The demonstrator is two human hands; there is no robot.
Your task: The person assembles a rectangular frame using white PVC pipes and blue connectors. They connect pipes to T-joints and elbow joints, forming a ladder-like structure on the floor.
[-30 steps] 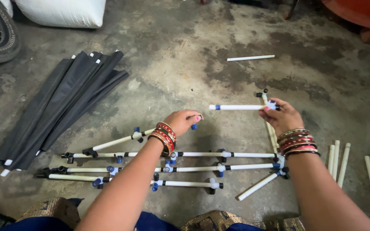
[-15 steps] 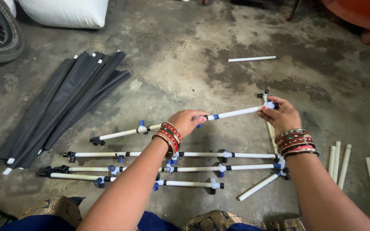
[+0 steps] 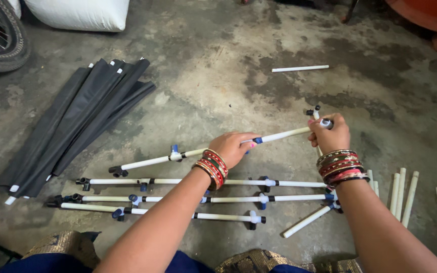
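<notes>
Rod (image 3: 213,149), long and white with blue and black joints, slants above the concrete floor (image 3: 218,76), clasped mid-length by the left hand (image 3: 233,147) and at its far end by the right hand (image 3: 330,135), both fists closed around it. Three like rods (image 3: 178,198) lie parallel beneath, partly hidden by the forearms. Black fabric bundle (image 3: 72,126) rests well left; loose tubes (image 3: 403,192) right, some cut off by the frame edge. Bare floor opens ahead.

Diffuse daylight, moderately bright; soft shadows under arms on concrete floor (image 3: 218,76). Focus sharp throughout; slight wide-angle stretching at frame edges.
</notes>
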